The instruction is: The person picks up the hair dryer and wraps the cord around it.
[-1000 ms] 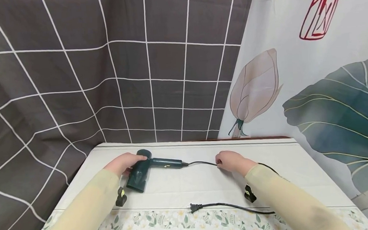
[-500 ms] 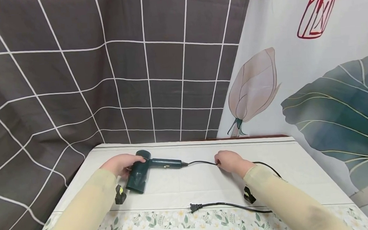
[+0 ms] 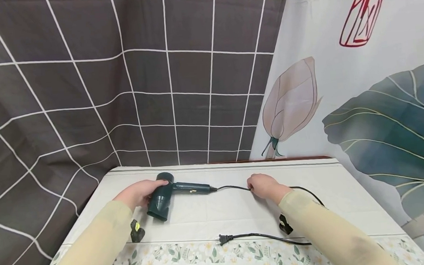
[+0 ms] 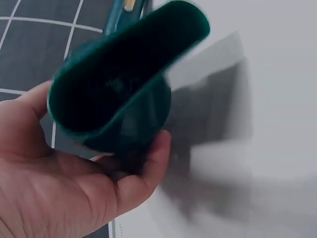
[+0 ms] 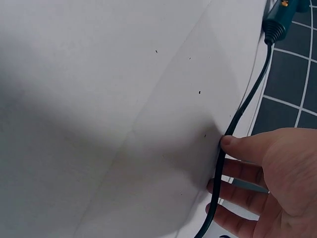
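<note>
A dark green hair dryer (image 3: pixel 160 201) is at the left of the table, its handle (image 3: pixel 191 188) pointing right. My left hand (image 3: pixel 140 192) grips the dryer's body from the left, thumb over the top. In the left wrist view the flat, wide nozzle (image 4: pixel 131 74) faces the camera, with fingers curled beneath the barrel. The black power cord (image 3: pixel 233 186) runs from the handle to my right hand (image 3: pixel 264 185), which pinches it between thumb and fingers. The right wrist view shows the cord (image 5: pixel 241 110) passing under the thumb tip and across the fingers.
The cord loops behind the right forearm and comes back along the front, ending in a two-pin plug (image 3: pixel 225 239). A white tablecloth (image 3: pixel 206 214) with a floral band covers the table. A dark grid curtain (image 3: pixel 192 109) and a lotus-print curtain (image 3: pixel 290 103) hang behind.
My left hand has tilted the hair dryer slightly, so its nozzle end has turned and shifted a little right. The right hand stays on the cord.
</note>
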### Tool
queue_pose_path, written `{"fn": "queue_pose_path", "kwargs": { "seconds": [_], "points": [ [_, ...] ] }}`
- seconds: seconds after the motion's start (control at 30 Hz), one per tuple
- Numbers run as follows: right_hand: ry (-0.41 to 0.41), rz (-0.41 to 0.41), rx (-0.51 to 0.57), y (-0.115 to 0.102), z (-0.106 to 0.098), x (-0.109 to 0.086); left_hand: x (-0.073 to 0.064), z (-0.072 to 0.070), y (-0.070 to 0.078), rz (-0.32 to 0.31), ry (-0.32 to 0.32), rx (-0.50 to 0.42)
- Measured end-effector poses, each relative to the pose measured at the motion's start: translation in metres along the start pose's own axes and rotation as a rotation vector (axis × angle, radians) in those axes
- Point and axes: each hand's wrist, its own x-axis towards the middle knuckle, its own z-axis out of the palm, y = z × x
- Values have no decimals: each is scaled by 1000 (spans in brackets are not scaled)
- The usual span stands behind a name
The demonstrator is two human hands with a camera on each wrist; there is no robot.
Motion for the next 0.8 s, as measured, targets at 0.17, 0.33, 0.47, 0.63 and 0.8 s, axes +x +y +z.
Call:
{"fn": "queue_pose_path", "kwargs": {
  "seconds": [0.17,0.33,0.47,0.63,0.8],
  "points": [
    [9,-7,-4,2,0,-1,1,2,-1,16,-42,-45],
    [6,-7,0,3,-1,-3,-1,-2,-2,27,-65,-68],
    [8,11,18,6,1,-2,-5,-1,-5,36,-61,-111],
    [37,49,96,11,-1,-4,-15,1,-8,69,-47,-154],
    [96,73,191,15,-6,-12,-30,5,-12,108,-23,-176]
  ]
}}
